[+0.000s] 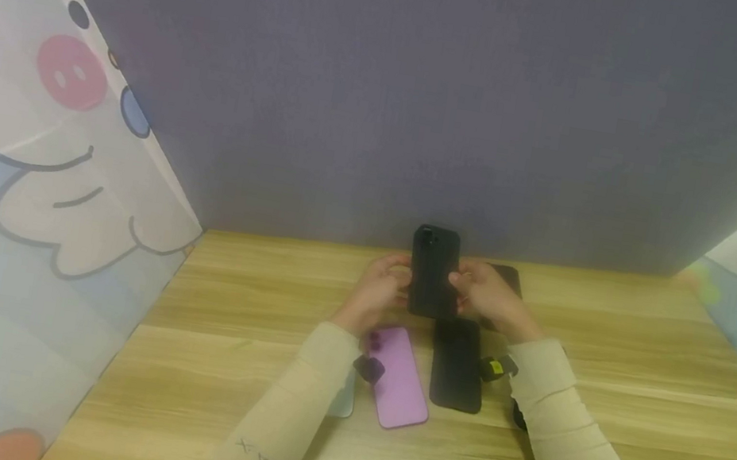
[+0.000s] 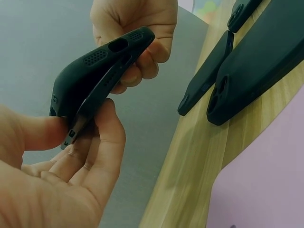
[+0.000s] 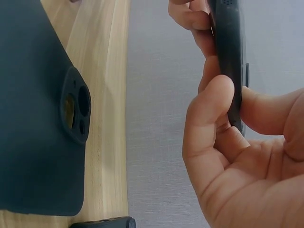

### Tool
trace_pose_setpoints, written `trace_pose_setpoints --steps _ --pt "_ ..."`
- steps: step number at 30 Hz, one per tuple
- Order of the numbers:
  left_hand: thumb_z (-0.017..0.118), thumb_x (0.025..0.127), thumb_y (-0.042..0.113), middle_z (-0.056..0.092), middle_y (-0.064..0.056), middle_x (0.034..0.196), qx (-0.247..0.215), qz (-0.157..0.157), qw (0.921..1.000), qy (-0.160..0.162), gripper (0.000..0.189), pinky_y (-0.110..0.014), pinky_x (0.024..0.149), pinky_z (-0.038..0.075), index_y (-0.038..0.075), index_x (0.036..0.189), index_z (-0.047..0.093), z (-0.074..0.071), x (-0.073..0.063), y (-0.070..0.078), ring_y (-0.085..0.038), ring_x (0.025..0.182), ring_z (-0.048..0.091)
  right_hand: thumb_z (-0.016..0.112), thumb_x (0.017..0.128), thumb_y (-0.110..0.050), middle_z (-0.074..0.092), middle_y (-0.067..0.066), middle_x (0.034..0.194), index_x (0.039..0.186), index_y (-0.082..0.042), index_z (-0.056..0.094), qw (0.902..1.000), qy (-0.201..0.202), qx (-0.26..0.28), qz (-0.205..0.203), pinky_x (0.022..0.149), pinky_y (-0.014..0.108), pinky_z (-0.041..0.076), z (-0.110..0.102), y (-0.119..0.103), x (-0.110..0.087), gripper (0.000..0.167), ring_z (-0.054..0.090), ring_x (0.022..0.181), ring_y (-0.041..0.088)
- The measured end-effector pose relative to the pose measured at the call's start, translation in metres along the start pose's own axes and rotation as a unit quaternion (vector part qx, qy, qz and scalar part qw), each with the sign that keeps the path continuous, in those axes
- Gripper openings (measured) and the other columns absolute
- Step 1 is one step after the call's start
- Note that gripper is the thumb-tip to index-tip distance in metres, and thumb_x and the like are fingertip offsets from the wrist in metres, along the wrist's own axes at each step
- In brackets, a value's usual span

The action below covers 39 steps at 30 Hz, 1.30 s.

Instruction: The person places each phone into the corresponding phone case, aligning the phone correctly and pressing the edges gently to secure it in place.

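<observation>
Both hands hold a black phone case (image 1: 434, 273) up above the back part of the table, its camera corner at upper left in the head view. In the left wrist view a thin dark slab (image 2: 102, 92), apparently a phone, sits partly in the case, with a wedge-shaped gap between them at the near end. My left hand (image 1: 379, 288) grips that end, thumb on the case edge, fingers against the slab. My right hand (image 1: 489, 293) pinches the opposite side between thumb and fingers. The slab's face is hidden in the head view.
On the wooden table (image 1: 209, 366) lie a purple phone (image 1: 401, 388), a black phone case (image 1: 457, 373) and another dark one (image 1: 509, 276) behind the right hand. A pale edge (image 1: 343, 403) shows by the left sleeve, a dark object (image 1: 518, 416) by the right. A grey panel (image 1: 360, 100) stands behind.
</observation>
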State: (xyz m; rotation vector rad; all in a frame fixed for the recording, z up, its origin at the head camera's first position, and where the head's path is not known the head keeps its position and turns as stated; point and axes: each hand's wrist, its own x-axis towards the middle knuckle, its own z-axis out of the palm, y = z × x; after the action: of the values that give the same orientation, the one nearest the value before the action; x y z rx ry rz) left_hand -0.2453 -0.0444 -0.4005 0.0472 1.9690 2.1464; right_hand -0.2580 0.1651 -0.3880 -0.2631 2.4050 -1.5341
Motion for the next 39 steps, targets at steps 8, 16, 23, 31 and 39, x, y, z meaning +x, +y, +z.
trace_pose_setpoints --steps 8,16,23,31,39 --pt "0.051 0.104 0.010 0.068 -0.006 0.095 0.007 -0.009 0.9999 0.005 0.035 -0.039 0.080 0.062 0.006 0.138 0.059 0.002 0.000 0.001 -0.017 0.079 0.065 0.051 0.107 -0.012 0.055 0.005 0.078 0.116 0.008 0.049 1.0000 0.005 -0.004 0.000 0.058 0.027 0.057 -0.001 -0.001 -0.001 0.023 0.058 0.061 0.014" --pt "0.048 0.108 0.025 0.066 -0.018 0.121 0.047 -0.011 0.9988 -0.007 0.044 -0.054 0.080 0.062 0.011 0.150 0.048 0.003 0.000 -0.002 -0.021 0.082 0.067 0.050 0.106 -0.011 0.056 0.005 0.083 0.132 0.016 0.045 0.9999 0.016 -0.002 0.000 0.060 0.029 0.058 -0.004 -0.001 -0.001 0.037 0.057 0.062 0.013" --pt "0.054 0.106 0.036 0.069 -0.017 0.105 0.080 -0.034 0.9949 -0.052 0.052 -0.045 0.075 0.065 0.007 0.149 0.049 0.003 -0.001 -0.004 -0.025 0.077 0.070 0.048 0.107 -0.012 0.057 0.002 0.077 0.138 0.016 0.045 0.9995 0.022 -0.018 -0.016 0.062 0.031 0.058 -0.008 0.002 0.001 0.042 0.058 0.063 0.012" --pt "0.059 0.101 0.050 0.073 -0.014 0.081 0.236 -0.001 0.9667 -0.099 0.045 -0.039 0.063 0.058 0.008 0.111 0.070 -0.005 -0.005 -0.004 -0.021 0.065 0.067 0.048 0.107 -0.013 0.057 0.002 0.071 0.113 0.008 0.054 0.9987 0.035 -0.030 -0.024 0.062 0.037 0.059 -0.009 0.002 0.000 0.023 0.059 0.061 0.016" --pt "0.059 0.101 0.049 0.072 -0.007 0.074 0.296 0.004 0.9477 -0.119 0.052 -0.043 0.063 0.057 -0.002 0.107 0.071 -0.007 -0.007 -0.001 -0.021 0.065 0.069 0.048 0.107 -0.012 0.055 0.003 0.076 0.133 0.017 0.045 0.9986 0.035 -0.037 -0.014 0.065 0.035 0.059 -0.009 0.001 -0.002 0.039 0.058 0.063 0.015"
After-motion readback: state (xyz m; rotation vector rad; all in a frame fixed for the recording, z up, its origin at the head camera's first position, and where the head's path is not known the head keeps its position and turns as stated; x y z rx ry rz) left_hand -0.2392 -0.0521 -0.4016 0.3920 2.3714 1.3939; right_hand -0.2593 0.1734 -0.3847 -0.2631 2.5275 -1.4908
